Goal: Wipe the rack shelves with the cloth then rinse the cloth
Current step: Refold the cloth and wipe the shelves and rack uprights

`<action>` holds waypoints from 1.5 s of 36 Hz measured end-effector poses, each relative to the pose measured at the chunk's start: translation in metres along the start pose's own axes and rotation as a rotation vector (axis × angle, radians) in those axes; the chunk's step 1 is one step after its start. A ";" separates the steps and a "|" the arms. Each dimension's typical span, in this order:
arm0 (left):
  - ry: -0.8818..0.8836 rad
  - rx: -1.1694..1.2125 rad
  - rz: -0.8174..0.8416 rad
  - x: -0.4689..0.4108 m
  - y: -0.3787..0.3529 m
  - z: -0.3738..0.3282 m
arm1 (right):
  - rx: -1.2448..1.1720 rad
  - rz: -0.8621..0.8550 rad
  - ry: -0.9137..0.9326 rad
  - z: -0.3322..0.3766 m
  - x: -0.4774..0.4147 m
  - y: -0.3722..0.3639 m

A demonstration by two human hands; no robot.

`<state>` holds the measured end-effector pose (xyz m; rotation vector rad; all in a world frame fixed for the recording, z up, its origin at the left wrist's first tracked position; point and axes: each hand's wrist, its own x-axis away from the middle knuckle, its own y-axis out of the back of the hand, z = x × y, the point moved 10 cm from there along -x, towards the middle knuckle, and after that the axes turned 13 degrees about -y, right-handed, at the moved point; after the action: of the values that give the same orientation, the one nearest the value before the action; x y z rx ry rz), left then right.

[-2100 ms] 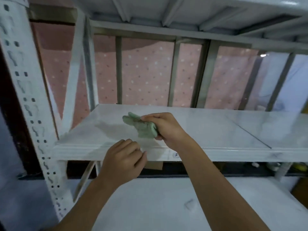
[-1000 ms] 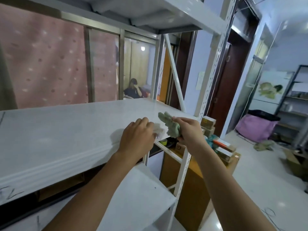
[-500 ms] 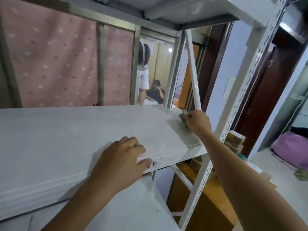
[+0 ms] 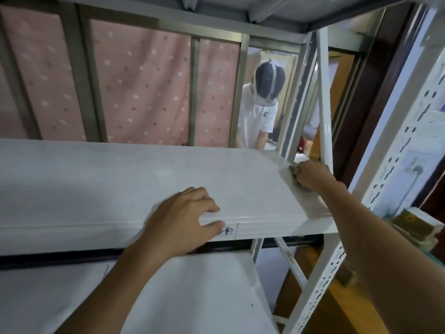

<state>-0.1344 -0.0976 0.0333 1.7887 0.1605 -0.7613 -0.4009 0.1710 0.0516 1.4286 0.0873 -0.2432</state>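
A white rack shelf (image 4: 120, 179) runs across the view at chest height. At its far right corner my right hand (image 4: 310, 173) grips the green cloth (image 4: 292, 169) and presses it onto the shelf; only a sliver of cloth shows past my fingers. My left hand (image 4: 183, 218) holds the shelf's front edge, fingers curled on top and thumb along the lip beside a small written label. A lower shelf (image 4: 192, 297) lies beneath.
White perforated uprights (image 4: 375, 189) and a diagonal brace (image 4: 325, 104) frame the rack's right end. Behind is a window with a pink dotted curtain (image 4: 144, 88), and a person in a white shirt (image 4: 257, 116). Stacked boxes (image 4: 419, 225) sit to the right.
My right hand moved the cloth from in front of me to the shelf's far right corner and keeps it there. My left hand settled on the front edge. The view swung right, then back a little.
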 end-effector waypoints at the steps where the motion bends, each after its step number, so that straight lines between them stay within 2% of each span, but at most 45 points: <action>1: 0.011 -0.002 0.000 0.001 0.000 0.000 | -0.004 0.007 0.019 0.003 0.001 -0.001; 10: 0.035 -0.052 -0.017 0.001 0.002 -0.009 | 0.053 -0.041 0.227 0.065 0.019 -0.007; 18: -0.052 -0.197 -0.217 0.021 0.021 -0.009 | 0.053 -0.128 0.433 0.143 0.065 -0.009; 23: -0.105 -0.271 -0.269 0.044 0.042 0.008 | 0.057 -0.139 0.501 0.193 0.103 -0.008; 32: -0.130 -0.345 -0.329 0.113 0.099 0.062 | 0.008 -0.062 0.512 0.280 0.173 -0.010; 40: -0.116 -0.374 -0.401 0.186 0.166 0.130 | -0.038 -0.116 0.610 0.376 0.256 -0.001; 46: -0.109 -0.402 -0.419 0.238 0.216 0.178 | -0.103 -0.089 0.604 0.442 0.294 -0.003; 54: 0.004 -0.402 -0.468 0.313 0.274 0.257 | -0.133 -0.070 0.601 0.531 0.341 -0.008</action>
<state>0.1322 -0.5078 0.0358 1.3787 0.7038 -0.9746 -0.1168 -0.3921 0.0497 1.3270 0.6337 0.1409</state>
